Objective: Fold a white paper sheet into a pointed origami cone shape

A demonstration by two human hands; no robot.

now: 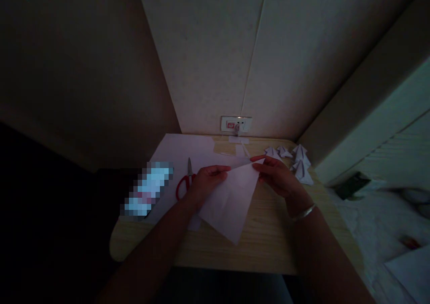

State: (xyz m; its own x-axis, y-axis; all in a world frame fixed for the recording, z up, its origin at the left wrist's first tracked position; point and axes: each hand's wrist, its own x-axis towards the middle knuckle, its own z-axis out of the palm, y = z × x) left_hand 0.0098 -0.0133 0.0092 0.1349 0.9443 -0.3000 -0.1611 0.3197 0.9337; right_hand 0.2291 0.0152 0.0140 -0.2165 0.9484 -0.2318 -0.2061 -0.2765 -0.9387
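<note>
A white sheet of paper (231,201) is held up between both hands, tilted over the wooden table. My left hand (210,180) pinches its upper left edge between thumb and fingers. At the upper right corner, my right hand (273,174) grips the paper the same way; a bracelet circles that wrist. The top edge looks straight, perhaps folded, but the dim light keeps me from telling. Partly behind my left hand lie scissors (183,188) with red handles, blades pointing away, on large white paper (183,151).
A blurred-out phone (149,189) lies at the left of the table (215,259). Several folded paper pieces (301,169) stand at the back right. Paper scraps (239,141) lie near the wall under a socket (236,124). A bed-like white surface (372,236) is on the right.
</note>
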